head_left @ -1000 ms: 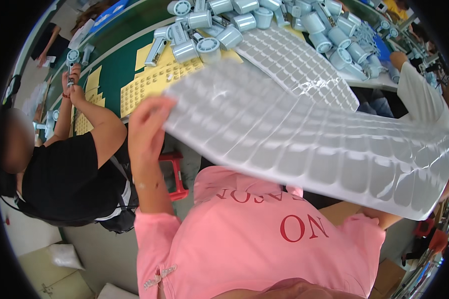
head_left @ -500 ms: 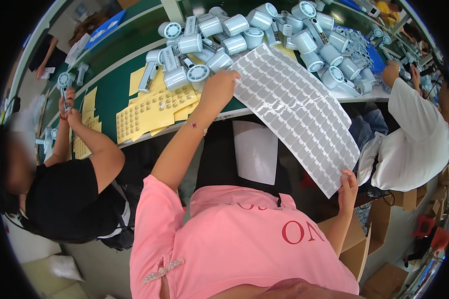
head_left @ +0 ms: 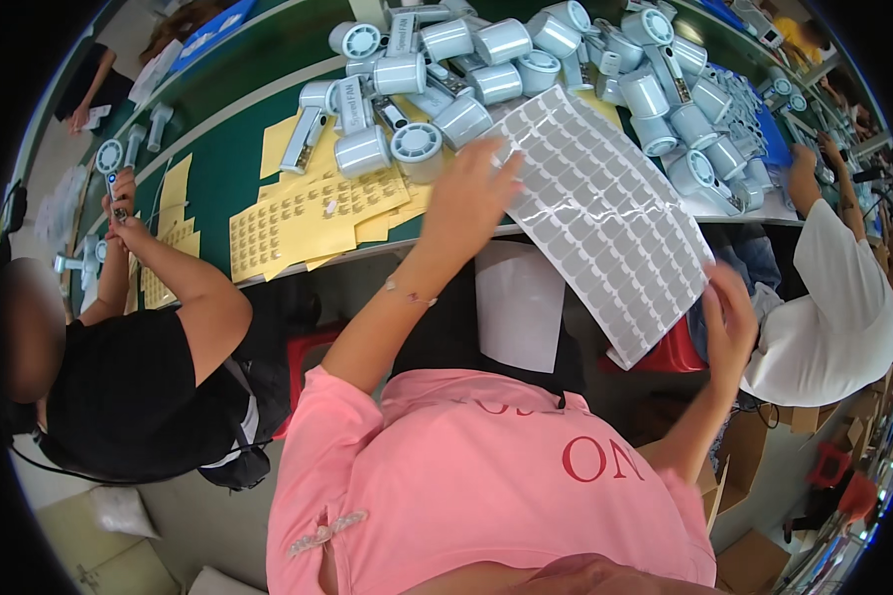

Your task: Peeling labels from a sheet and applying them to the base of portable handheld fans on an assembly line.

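Observation:
A large white sheet of grey stickers point(head_left: 605, 223) slants from the pile of fans on the table down over the front edge. My left hand point(head_left: 469, 198) is at its upper left edge, slightly blurred, with the fingers stretched out and apart. At the right edge, the bent fingers of my right hand point(head_left: 730, 322) close on the sheet, though its fingertips are blurred. Light blue handheld fans point(head_left: 501, 42) lie heaped behind the sheet. Yellow sticker sheets point(head_left: 298, 223) spread over the green tabletop left of my left hand.
A white paper point(head_left: 519, 307) lies over my lap below the table edge. At the left a person in black point(head_left: 134, 387) holds a fan; at the right sits a person in white point(head_left: 814, 327). A red stool point(head_left: 670, 352) and cardboard boxes point(head_left: 749, 461) stand low on the right.
My left hand has come away from its pinch on the sheet's corner and moved right and down. My right hand has moved right and up along the edge. The sheet's lower end has shifted left.

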Tool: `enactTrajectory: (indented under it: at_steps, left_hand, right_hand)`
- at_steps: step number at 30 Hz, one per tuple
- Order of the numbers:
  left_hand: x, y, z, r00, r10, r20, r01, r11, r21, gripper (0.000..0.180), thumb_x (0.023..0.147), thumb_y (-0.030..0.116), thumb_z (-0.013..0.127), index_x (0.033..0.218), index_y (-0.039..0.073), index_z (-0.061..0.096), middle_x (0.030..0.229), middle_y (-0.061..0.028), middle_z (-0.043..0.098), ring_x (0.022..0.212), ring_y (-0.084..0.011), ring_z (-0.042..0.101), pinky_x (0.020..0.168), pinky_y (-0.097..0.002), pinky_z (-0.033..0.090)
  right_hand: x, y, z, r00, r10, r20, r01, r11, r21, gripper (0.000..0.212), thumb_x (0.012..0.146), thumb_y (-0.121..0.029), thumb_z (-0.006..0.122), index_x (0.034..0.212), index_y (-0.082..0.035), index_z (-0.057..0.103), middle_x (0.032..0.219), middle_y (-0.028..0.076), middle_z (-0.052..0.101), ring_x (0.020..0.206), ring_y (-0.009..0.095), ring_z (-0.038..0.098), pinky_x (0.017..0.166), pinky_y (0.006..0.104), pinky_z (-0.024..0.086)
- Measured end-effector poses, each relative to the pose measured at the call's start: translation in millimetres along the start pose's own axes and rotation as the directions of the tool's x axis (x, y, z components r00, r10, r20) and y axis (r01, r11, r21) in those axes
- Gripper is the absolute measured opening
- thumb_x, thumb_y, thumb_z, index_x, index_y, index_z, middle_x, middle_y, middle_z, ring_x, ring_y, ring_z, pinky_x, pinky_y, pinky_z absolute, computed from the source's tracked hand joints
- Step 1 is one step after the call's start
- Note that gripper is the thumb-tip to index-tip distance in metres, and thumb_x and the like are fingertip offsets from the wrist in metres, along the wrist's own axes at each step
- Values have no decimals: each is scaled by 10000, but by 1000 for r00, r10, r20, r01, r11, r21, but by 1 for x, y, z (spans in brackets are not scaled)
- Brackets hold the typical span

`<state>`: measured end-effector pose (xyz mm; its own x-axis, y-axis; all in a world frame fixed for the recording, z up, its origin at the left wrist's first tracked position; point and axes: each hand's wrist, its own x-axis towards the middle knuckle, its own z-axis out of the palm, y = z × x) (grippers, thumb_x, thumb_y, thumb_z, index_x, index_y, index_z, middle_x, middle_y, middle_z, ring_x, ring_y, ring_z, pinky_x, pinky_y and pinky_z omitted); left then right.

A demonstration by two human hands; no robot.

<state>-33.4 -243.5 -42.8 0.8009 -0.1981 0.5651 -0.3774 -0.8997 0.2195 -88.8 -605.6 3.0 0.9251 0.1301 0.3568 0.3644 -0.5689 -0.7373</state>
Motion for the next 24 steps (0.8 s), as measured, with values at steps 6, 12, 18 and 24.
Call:
enactTrajectory:
  at_steps: [6, 12, 18, 24]
  left_hand:
    - [8, 7, 48, 992, 92, 88, -85, 993, -86, 608, 851, 385, 616, 1252, -51, 479, 1368, -226, 437, 1285, -358, 407, 1089, -474, 295]
    - [5, 1, 54, 996, 85, 29, -77, 975, -209, 631, 839, 426, 620, 1257, -28, 489, 1365, -230, 440, 1283, -355, 409, 1096, -465, 289]
    - [2, -2, 57, 995, 91, 51, -77, 972, -223, 620, 838, 450, 613, 1234, -18, 519, 1353, -218, 452, 1297, -344, 396, 1105, -468, 272]
    - [11, -13, 4, 982, 138, -127, -162, 965, -205, 438, 857, 308, 605, 1163, -5, 579, 1275, -186, 531, 1225, -324, 485, 1038, -437, 376]
  right_hand:
    - [174, -33, 176, 753, -602, 268, 641, 762, -90, 384, 856, -31, 589, 1238, -34, 556, 1318, 135, 530, 1299, 316, 421, 1056, 400, 358]
    - [196, 17, 208, 716, -596, 362, 667, 737, -107, 317, 862, -98, 599, 1170, -23, 590, 1270, 133, 558, 1217, 323, 487, 1005, 401, 401]
    - [204, 13, 211, 753, -585, 300, 656, 695, -293, 345, 844, -146, 636, 1156, -6, 592, 1180, 140, 586, 1074, 335, 549, 906, 408, 442]
    - [203, 8, 212, 775, -535, 336, 632, 662, -403, 358, 842, -185, 640, 1154, -15, 591, 1189, 135, 572, 1077, 326, 529, 901, 410, 428]
